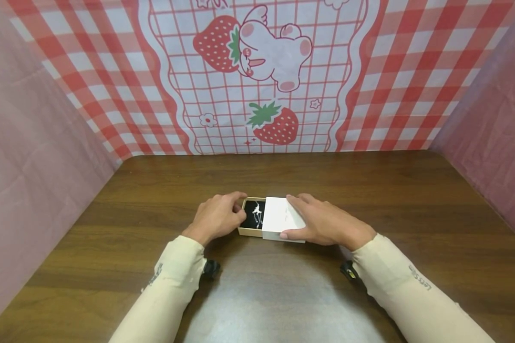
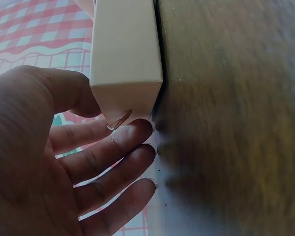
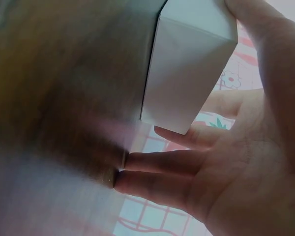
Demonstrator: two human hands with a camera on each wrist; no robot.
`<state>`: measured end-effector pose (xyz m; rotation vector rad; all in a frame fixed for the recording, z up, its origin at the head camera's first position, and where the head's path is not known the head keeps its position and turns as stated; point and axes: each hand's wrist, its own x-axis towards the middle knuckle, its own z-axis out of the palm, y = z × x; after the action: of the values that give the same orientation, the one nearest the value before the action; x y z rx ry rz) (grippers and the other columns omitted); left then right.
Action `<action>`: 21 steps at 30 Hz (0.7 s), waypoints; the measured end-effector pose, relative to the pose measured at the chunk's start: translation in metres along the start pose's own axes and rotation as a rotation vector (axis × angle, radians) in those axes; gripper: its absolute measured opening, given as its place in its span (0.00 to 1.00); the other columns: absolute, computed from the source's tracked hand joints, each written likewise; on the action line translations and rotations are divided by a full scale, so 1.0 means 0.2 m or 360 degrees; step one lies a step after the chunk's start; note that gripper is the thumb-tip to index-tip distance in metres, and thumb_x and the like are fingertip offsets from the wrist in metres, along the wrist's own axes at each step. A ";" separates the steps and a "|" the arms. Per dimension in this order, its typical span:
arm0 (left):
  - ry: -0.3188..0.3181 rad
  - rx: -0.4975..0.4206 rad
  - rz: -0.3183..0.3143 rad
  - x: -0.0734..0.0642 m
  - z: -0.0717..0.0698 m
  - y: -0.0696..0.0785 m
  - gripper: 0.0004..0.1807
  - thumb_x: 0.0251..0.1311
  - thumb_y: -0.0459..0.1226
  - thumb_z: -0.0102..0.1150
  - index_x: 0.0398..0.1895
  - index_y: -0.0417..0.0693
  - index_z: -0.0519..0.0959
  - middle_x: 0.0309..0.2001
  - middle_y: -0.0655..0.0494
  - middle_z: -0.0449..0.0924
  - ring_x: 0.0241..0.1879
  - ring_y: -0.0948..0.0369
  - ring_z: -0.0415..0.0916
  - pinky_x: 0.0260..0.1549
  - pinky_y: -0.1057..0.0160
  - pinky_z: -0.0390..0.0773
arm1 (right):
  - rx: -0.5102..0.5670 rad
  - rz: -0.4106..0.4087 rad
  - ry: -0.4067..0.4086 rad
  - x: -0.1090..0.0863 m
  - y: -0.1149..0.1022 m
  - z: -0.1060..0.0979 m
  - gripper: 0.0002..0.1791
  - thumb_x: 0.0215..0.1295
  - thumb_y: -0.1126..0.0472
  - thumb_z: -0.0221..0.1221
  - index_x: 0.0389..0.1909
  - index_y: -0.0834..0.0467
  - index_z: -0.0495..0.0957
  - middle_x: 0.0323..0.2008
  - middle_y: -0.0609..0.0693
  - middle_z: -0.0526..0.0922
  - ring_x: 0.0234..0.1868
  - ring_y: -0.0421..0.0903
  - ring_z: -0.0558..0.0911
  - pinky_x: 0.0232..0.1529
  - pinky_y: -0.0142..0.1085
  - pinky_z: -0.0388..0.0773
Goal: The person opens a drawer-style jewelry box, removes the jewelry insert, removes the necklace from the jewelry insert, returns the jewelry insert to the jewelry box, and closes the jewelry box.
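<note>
A small jewelry box lies on the table, its tray (image 1: 251, 232) partly out of the white sleeve (image 1: 276, 216) on the left. On the tray's black lining rests a silvery chain with a pendant (image 1: 257, 210). My left hand (image 1: 216, 216) is at the tray's outer end, thumb bent over the top edge. A short ribbon tab (image 2: 122, 120) sticks out of that end beside the fingertips in the left wrist view. My right hand (image 1: 326, 219) grips the sleeve across its right part, thumb along the near side; the other fingers lie toward the far side.
The brown wooden table (image 1: 154, 181) surrounds the box. Behind it hangs a red-and-white checked cloth (image 1: 395, 85) with strawberries, and pink curtains (image 1: 47, 124) stand at both sides. Black wrist devices (image 1: 212, 269) sit under both cuffs.
</note>
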<state>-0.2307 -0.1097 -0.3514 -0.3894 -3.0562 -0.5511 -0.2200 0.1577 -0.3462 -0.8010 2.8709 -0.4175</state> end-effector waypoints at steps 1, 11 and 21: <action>0.0000 0.0000 0.0001 0.00 0.00 0.00 0.27 0.59 0.43 0.57 0.65 0.59 0.76 0.39 0.65 0.83 0.35 0.62 0.76 0.38 0.53 0.76 | 0.0000 -0.0002 0.0002 0.00 0.00 0.00 0.58 0.57 0.26 0.60 0.77 0.59 0.56 0.69 0.61 0.67 0.59 0.58 0.76 0.57 0.54 0.74; 0.0003 0.0007 0.0013 0.00 0.00 0.00 0.27 0.59 0.43 0.57 0.65 0.59 0.76 0.38 0.66 0.82 0.33 0.62 0.75 0.36 0.54 0.76 | 0.0003 -0.0007 0.0003 0.00 0.00 0.00 0.57 0.57 0.25 0.59 0.77 0.59 0.56 0.69 0.62 0.66 0.59 0.59 0.76 0.57 0.55 0.74; 0.0025 0.0001 0.0038 0.00 0.00 -0.01 0.26 0.59 0.43 0.57 0.64 0.57 0.77 0.36 0.66 0.81 0.31 0.62 0.75 0.35 0.54 0.76 | 0.0005 0.0018 -0.0011 0.00 0.00 0.00 0.58 0.56 0.25 0.59 0.78 0.57 0.56 0.69 0.61 0.66 0.58 0.58 0.76 0.56 0.54 0.74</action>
<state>-0.2315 -0.1108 -0.3525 -0.4187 -3.0326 -0.5498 -0.2192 0.1579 -0.3458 -0.7834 2.8661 -0.4168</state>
